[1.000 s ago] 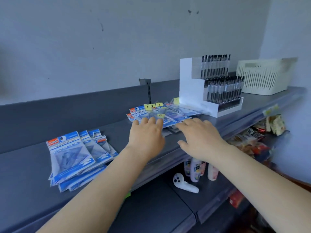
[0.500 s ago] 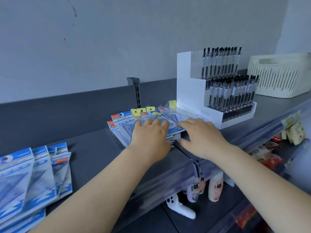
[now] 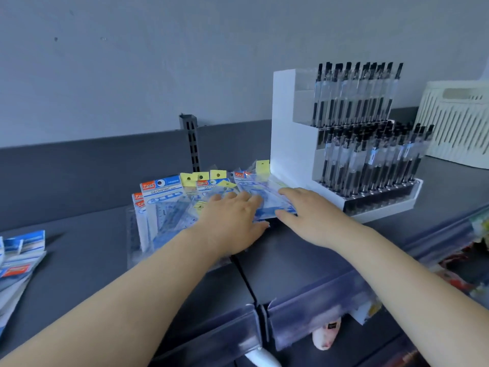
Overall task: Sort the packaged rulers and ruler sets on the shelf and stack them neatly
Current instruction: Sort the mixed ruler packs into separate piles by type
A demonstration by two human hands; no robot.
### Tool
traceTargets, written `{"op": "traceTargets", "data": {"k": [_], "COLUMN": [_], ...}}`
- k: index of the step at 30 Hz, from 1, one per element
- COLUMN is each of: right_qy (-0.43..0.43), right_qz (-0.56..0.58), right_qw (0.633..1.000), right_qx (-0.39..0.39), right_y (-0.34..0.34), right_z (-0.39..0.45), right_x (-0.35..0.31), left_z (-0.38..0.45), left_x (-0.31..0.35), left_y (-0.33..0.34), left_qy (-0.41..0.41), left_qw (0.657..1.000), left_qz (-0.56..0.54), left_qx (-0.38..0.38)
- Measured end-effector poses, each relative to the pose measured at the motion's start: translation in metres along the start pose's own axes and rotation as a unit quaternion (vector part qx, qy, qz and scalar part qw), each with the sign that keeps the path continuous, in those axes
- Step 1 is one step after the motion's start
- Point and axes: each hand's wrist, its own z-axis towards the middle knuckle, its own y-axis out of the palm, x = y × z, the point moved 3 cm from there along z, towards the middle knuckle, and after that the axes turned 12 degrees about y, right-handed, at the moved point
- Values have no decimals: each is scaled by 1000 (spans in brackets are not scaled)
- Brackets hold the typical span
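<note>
A fanned pile of packaged ruler sets [image 3: 164,205], clear bags with blue-and-white headers and yellow hang tabs, lies on the dark grey shelf [image 3: 79,250] in the middle of the view. My left hand [image 3: 232,221] rests flat on the pile's right part, fingers straight. My right hand [image 3: 309,213] lies beside it with fingers on the rightmost packets, thumb at their near edge. A second pile of blue ruler packets [image 3: 18,263] sits at the far left, partly out of view.
A white stepped display of black pens [image 3: 293,144] stands just right of the pile. A cream slatted basket [image 3: 457,123] is farther right. A slotted upright [image 3: 191,144] rises from the back panel. Lower shelves hold bottles and snack packets.
The view has moved closer and to the right, pushing the left pile toward the edge. Both hands have slid a little farther onto the middle pile.
</note>
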Motion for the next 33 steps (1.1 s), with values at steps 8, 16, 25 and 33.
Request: {"op": "traceTargets", "data": {"k": [8, 16, 25, 33], "right_qy": [-54, -25, 55, 92], "right_qz": [71, 109, 103, 211], "right_qw": [996, 993, 993, 972], "right_qx": [-18, 34, 4, 39], "right_y": [5, 5, 7, 5], "right_z": [4, 3, 9, 1], "right_x": [15, 15, 17, 24], "left_z": [-5, -11, -3, -3], "left_x": [-13, -24, -38, -51], "left_y": [-2, -10, 4, 1], "left_qy": [23, -101, -168, -203], "left_qw": [999, 988, 956, 907], "left_qz": [-34, -109, -234, -366], "left_qx": [-13, 44, 47, 53]}}
